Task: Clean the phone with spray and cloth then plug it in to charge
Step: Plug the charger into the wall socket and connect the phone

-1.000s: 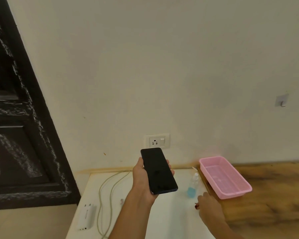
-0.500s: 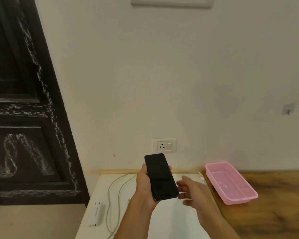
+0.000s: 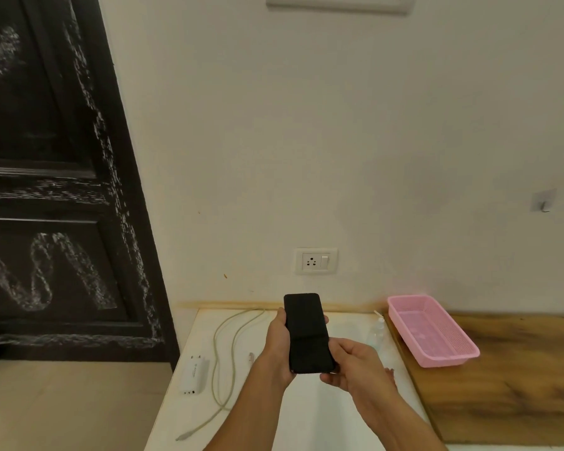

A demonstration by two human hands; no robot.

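Two hands are now on the phone [image 3: 308,333], held dark-screen-up above the white table [image 3: 306,418], mid-scene. Left hand [image 3: 279,349] grips its left edge, fingertips curled round the right edge. Right hand [image 3: 352,362], a second ago down by the spray bottle [image 3: 379,332], has come up and pinches the near end. Bottle stands untouched just right of the phone, beside the pink basket [image 3: 450,361]. I see no cloth, so I judge cleaning not begun. Cable [image 3: 223,353] and charger [image 3: 194,374] lie left. Wall socket [image 3: 316,261] beyond is vacant.
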